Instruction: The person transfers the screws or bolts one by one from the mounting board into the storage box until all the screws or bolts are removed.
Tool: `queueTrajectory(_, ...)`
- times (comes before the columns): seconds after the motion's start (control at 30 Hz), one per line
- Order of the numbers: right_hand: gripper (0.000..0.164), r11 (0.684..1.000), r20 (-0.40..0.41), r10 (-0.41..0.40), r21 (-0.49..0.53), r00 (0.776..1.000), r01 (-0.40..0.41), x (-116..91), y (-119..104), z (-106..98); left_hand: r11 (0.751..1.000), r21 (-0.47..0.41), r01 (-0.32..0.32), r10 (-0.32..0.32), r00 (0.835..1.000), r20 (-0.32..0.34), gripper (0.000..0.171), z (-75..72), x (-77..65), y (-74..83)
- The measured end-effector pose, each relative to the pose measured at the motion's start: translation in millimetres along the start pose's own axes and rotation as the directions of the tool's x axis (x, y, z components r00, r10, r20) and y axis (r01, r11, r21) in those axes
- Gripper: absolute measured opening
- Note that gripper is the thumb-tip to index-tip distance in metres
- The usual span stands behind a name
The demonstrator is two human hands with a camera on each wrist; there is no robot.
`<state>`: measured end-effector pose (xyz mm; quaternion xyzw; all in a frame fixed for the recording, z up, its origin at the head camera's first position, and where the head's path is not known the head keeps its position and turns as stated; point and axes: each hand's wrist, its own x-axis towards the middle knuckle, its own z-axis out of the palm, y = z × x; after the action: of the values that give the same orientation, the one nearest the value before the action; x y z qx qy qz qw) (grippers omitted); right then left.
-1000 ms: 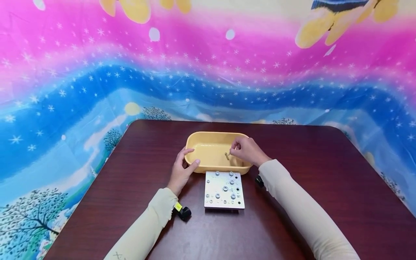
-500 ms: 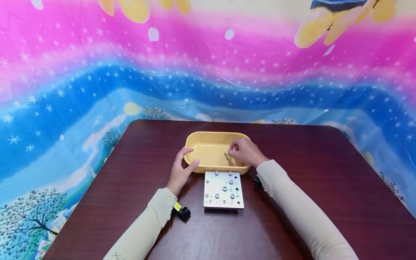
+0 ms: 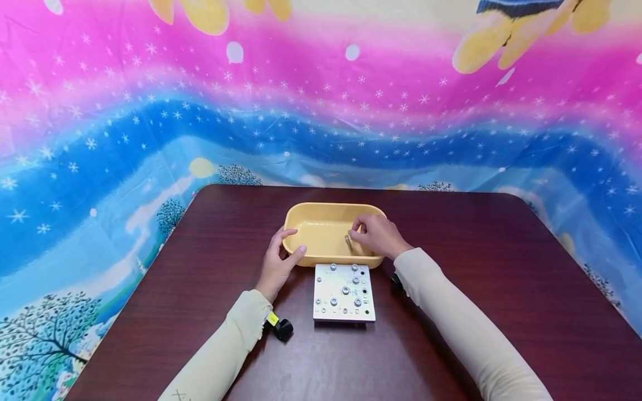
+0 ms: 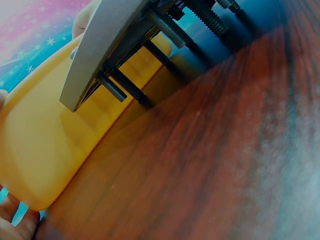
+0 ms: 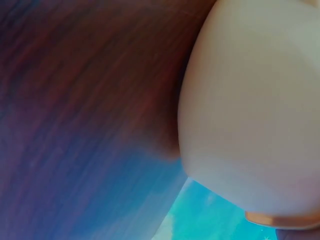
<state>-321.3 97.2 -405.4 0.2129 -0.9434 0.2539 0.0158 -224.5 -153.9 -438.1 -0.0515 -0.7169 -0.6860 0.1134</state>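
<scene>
My left hand (image 3: 277,264) grips the left end of a yellow plastic tray (image 3: 311,260), the thumb over its near rim and the fingers along its side. Inside the tray's right half is my right hand (image 3: 378,234), thumb and forefinger together at a small brass-coloured screw (image 3: 348,242). Its head end is partly covered by the fingertips. Just in front of the tray stands a silver metal plate (image 3: 341,306) with several socket-head bolts in its top. The left wrist view shows threaded bolt shanks (image 4: 127,84) sticking out below the plate. A sleeve fills much of the right wrist view.
Both hands work over a dark red-brown wooden table (image 3: 476,250). A patterned pink and blue cloth (image 3: 321,111) hangs behind and beside it. A black wrist camera (image 3: 283,329) on the left sleeve sits left of the plate.
My right hand has shifted slightly left and down inside the tray, its fingertips closer to the screw. The left hand keeps its grip on the tray.
</scene>
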Motion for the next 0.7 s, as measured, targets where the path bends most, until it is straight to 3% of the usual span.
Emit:
queueTrajectory(0.4,0.014,0.999,-0.005,-0.009,0.048,1.000,0.010,0,1,-2,1.000,0.005,0.007,-0.007,1.000,-0.001,0.050,0.0,0.2,1.3)
queueTrajectory(0.7,0.010,0.984,-0.031,-0.089,0.151,0.996,0.092,-6,-3,-10,1.000,0.024,0.009,-0.009,1.000,0.001,0.050,-0.7,0.1,1.2)
